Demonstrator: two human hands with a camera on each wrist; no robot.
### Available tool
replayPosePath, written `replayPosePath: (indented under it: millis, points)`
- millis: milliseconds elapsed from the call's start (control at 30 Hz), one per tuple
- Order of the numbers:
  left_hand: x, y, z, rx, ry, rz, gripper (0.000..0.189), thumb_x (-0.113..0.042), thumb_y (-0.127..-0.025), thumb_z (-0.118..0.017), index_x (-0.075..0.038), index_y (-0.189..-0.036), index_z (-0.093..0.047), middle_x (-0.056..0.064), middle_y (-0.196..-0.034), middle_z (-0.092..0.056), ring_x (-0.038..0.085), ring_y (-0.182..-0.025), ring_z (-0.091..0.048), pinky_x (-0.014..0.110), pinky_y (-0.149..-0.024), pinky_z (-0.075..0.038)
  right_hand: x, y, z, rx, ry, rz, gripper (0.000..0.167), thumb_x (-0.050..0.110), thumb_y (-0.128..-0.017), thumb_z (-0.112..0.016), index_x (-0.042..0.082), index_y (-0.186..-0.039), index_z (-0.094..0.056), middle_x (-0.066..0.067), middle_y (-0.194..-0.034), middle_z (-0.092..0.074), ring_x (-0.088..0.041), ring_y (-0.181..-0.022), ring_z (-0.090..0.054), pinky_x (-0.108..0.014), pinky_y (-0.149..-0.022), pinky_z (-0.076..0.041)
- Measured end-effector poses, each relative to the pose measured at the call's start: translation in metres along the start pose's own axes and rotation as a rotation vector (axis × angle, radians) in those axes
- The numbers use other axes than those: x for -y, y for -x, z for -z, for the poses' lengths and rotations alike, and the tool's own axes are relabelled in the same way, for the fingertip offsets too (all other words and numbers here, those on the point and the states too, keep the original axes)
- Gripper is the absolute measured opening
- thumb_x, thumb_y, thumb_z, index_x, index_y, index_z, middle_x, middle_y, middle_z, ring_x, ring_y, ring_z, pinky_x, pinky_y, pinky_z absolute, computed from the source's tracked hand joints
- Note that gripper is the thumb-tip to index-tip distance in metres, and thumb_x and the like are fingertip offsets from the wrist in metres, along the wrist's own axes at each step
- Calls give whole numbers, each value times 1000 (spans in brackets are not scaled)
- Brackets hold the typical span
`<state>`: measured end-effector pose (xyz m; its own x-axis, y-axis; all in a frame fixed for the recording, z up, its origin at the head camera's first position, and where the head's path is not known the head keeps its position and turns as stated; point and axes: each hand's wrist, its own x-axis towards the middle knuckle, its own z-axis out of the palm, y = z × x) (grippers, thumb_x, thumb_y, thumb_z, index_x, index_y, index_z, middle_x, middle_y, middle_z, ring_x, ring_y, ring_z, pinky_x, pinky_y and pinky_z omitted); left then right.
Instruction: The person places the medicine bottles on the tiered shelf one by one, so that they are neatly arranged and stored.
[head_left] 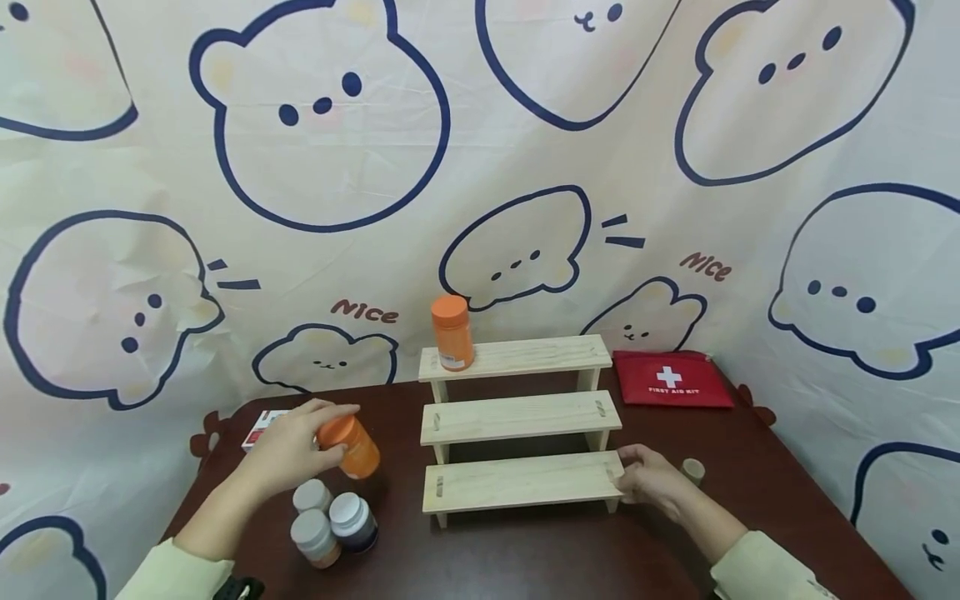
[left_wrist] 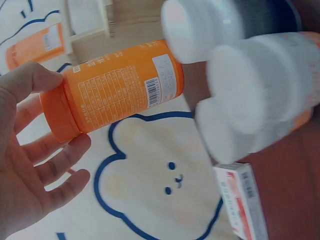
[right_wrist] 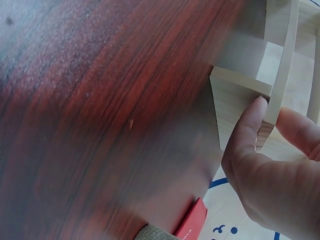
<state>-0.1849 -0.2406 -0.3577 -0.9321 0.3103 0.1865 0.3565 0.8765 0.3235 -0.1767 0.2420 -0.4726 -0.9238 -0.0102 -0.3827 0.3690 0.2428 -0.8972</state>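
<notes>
Before us is a dark wooden table (head_left: 487, 562), and along its far part stands a pale three-step rack (head_left: 521, 418). A red first aid pouch (head_left: 671, 382) lies at the table's far right corner. Our right hand (head_left: 654, 481) pinches the right end of the rack's lowest step, thumb and finger on opposite faces of the board. Our left hand (head_left: 291, 442) grips an orange bottle (head_left: 362, 455) by its cap, between the rack and the table's left edge. The bottle leans; whether its base touches the wood we cannot tell. We judge it light, stiff-walled plastic, unlikely to break, though its smooth side could slip. The cap's rim seems a fair hold if screwed tight; fingers round the body would be surer. A matching bottle (head_left: 453, 340) stands at the top step's left end. Three white-lidded jars (head_left: 352, 518) cluster on the table's left, nearer us than the held bottle. A small carton (head_left: 259, 427) lies near the far left corner.
</notes>
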Motion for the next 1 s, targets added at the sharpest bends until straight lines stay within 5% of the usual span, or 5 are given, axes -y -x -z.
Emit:
replayPosePath:
  millis: [167,400,1000]
  points:
    - [-10,-8,9,-54,-33,-27,48,-20,-75,-72,-18,-122,-63,9,-110,-61,19,-78,-55,32,-61,-44,-3,0,1,-14,-15,2,56,-5,-74,-58,-10,-126,-37,-17,-92,-51,-23,-72,-56,-35,-64,-52]
    - [-30,-19,15,-33,34,-85,48,-20,-78,-70,-18,-125,-61,5,-109,-60,18,-79,-54,31,-61,-43,-4,-2,0,-36,6,12,56,-5,-72,-58,-9,-125,-39,-17,-91,-52,-22,-70,-57,-35,-62,-52]
    - [-112,-70,10,14,190,-322,48,-17,-79,-69,-28,-125,-61,1,-120,-58,18,-91,-53,31,-68,-47,-5,-5,0,-67,39,34,54,-6,-71,-60,-6,-123,-45,-15,-87,-54,-21,-67,-57,-33,-59,-52]
